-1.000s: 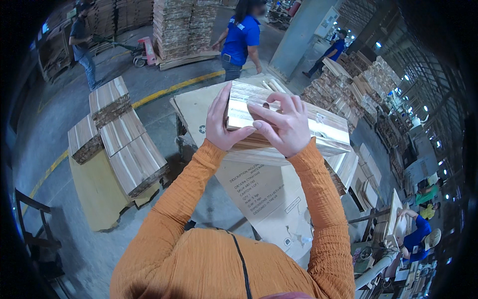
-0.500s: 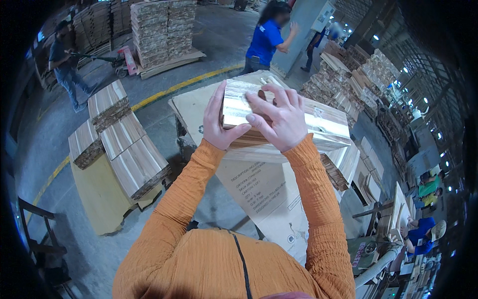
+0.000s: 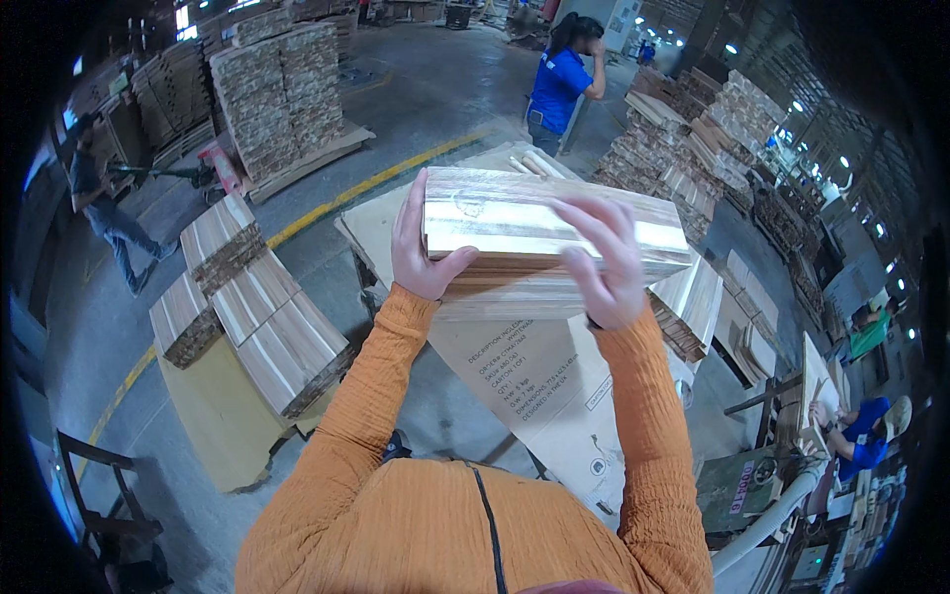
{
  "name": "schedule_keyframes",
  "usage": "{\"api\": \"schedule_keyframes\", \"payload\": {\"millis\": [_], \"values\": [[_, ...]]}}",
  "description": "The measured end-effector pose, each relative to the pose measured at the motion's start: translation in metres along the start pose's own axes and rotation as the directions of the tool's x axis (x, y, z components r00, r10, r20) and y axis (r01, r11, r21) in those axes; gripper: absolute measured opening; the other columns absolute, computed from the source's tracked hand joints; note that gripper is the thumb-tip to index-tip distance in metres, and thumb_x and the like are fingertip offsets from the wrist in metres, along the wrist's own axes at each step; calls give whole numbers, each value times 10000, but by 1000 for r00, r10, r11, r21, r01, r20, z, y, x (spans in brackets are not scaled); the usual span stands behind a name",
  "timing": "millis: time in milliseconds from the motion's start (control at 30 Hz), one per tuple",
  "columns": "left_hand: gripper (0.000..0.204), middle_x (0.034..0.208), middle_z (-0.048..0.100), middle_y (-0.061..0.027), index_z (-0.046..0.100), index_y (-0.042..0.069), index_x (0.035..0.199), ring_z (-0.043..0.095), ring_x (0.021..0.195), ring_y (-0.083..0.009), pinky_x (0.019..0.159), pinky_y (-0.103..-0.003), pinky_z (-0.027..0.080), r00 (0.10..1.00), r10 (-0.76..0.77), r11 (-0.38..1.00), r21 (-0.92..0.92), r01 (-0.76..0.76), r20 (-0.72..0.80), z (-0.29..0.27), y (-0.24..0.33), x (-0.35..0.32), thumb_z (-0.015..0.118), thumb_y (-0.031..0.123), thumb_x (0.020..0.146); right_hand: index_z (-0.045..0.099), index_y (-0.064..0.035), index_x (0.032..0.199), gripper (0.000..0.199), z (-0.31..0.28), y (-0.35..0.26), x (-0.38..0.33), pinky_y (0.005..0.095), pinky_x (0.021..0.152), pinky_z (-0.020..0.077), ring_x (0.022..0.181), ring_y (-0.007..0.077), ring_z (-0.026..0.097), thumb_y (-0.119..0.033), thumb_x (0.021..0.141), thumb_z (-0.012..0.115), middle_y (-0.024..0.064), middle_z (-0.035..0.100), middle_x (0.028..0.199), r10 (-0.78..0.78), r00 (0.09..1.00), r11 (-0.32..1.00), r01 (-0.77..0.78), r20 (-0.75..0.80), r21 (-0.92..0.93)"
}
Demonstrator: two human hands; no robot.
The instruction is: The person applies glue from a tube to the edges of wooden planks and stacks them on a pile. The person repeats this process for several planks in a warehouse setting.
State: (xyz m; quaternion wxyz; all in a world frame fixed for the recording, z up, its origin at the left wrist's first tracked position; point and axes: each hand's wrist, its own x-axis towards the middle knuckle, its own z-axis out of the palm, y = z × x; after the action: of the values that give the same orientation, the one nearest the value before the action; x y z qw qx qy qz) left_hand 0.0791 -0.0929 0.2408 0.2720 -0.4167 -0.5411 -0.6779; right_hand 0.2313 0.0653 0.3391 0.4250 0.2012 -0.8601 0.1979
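My left hand grips the left end of a wooden board, its thumb along the near edge and its fingers at the end face. The board is pale with darker brown streaks and lies on top of a stack of similar boards. Over the board's right half is my right hand, somewhat blurred, with fingers apart and nothing visible in it. Whether its fingertips touch the wood I cannot tell. Beneath the stack spreads a flattened cardboard sheet with printing.
More boards lie right of the stack. Several board bundles rest on cardboard at the left. A person in a blue shirt stands beyond the table; another person is by a pallet jack. Tall wood stacks stand behind.
My right hand has moved right along the board, off its left part where its fingertips were, and its fingers have spread. My left hand stays at the left end. The view has shifted slightly.
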Motion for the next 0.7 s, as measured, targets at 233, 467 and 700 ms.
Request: {"api": "schedule_keyframes", "payload": {"millis": [233,467,700], "values": [[837,1111,532,-170,304,-65,1325,539,1007,-241,893,-327,416,999,-45,996,-72,44,-11,11,7,7,670,281,656,588,13,868,143,-84,13,-167,270,710,415,717,155,523,-76,811,491,78,580,772,480,682,843,-532,-552,76],[779,1286,427,-161,299,-57,1333,468,1121,-232,954,-320,370,998,-8,995,-96,2,-57,26,-5,19,609,229,678,507,-43,822,229,-146,-4,-424,226,592,368,615,84,425,-240,919,443,19,496,706,717,63,300,-927,-694,225],[813,1319,381,-160,282,-50,1341,428,1159,-226,963,-322,350,999,-38,996,-79,35,-27,31,-9,23,638,352,731,463,-9,1197,560,-90,-39,-487,277,764,413,853,147,467,-247,729,657,66,499,1026,867,52,197,-949,-495,245]]}}
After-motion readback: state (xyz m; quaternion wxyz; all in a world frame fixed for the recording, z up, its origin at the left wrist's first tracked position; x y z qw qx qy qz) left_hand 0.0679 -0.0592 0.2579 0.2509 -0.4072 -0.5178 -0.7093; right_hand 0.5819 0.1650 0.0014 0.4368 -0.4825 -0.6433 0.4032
